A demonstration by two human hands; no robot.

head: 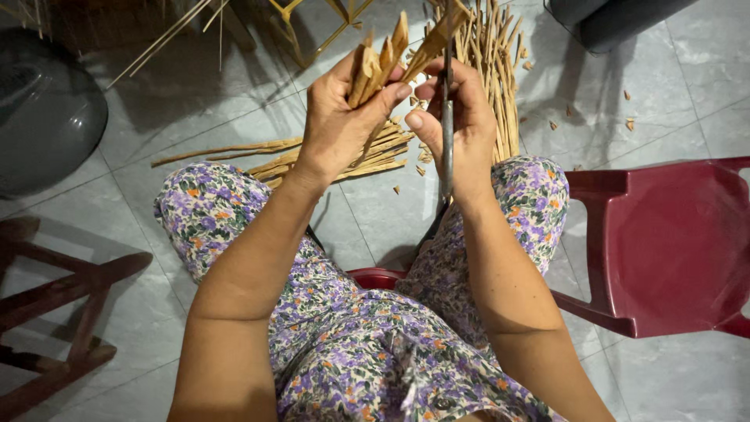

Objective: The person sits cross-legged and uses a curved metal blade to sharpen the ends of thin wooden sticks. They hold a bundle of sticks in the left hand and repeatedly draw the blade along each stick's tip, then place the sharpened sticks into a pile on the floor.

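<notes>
Both hands (pixel 344 117) (pixel 461 125) grip bamboo sticks (pixel 375 66) w/ scissors (pixel 447 117).

- A dark red plastic chair (pixel 664 250) sits at three o'clock.
- A dark wooden stool frame (pixel 55 305) lies at eight o'clock.
- A grey rounded container (pixel 47 109) rests at ten o'clock.
- Small wood chips (pixel 629 123) dot the grey tiled floor (pixel 687 86) at two o'clock.

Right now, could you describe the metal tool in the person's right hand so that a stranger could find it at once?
Start from the flowered lap and follow the right forearm up to the right hand. A thin grey metal tool runs straight through its fingers, from the cane strips down toward the knee. Unlike the tan strips all around, it is dark, smooth and metallic.
</notes>
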